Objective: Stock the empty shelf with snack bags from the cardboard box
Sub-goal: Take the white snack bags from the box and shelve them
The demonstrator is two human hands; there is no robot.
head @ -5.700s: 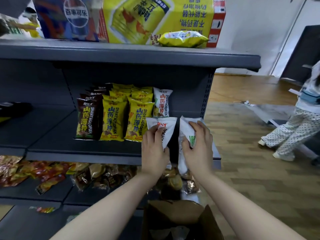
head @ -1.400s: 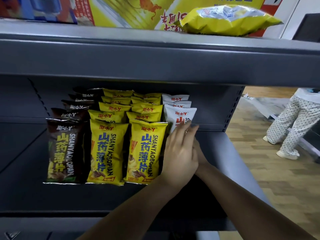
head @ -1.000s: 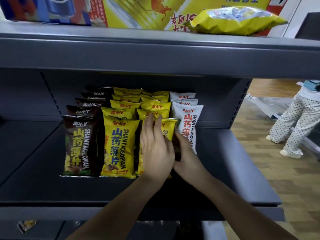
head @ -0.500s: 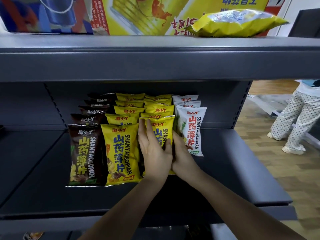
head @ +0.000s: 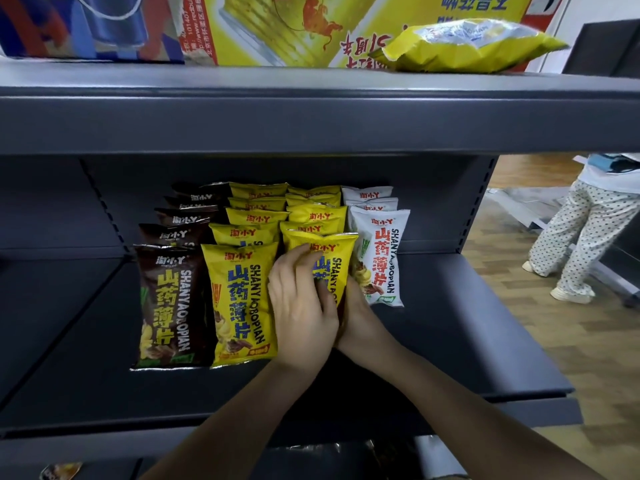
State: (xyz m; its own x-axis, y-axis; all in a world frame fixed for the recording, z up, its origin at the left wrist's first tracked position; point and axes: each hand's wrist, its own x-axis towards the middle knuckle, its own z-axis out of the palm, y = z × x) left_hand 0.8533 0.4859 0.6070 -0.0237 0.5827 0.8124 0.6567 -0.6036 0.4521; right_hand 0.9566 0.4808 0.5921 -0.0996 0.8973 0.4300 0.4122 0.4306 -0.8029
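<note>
On the dark grey shelf (head: 467, 327), 4 rows of snack bags are standing upright, running from front to back. Farthest left, the row of brown bags (head: 169, 306) is leaning slightly back, its front bag nearest the shelf edge. Just beside it, touching, the first row of yellow bags (head: 239, 299) is lining up the same way.

The left hand (head: 301, 306) is resting over the lower part of the front bag of the second yellow row (head: 334, 261), its fingers curling against the bag's face and its edge touching the neighbouring yellow bag. The right hand (head: 360, 313) is tucking in at that same bag's right edge, mostly hidden behind the left hand and the bag, so I cannot tell how far its fingers are closing. Both forearms are reaching up from the bottom of the view.

Further right, the row of white bags (head: 379, 258) is standing just beside the held bag, set further back on the shelf. The rest of the shelf to the right is lying bare.

On the shelf above, a loose yellow bag (head: 474, 46) is lying flat in front of printed cartons (head: 277, 26). At far right, a person in dotted trousers (head: 581, 237) is standing on the wooden floor (head: 571, 334).
</note>
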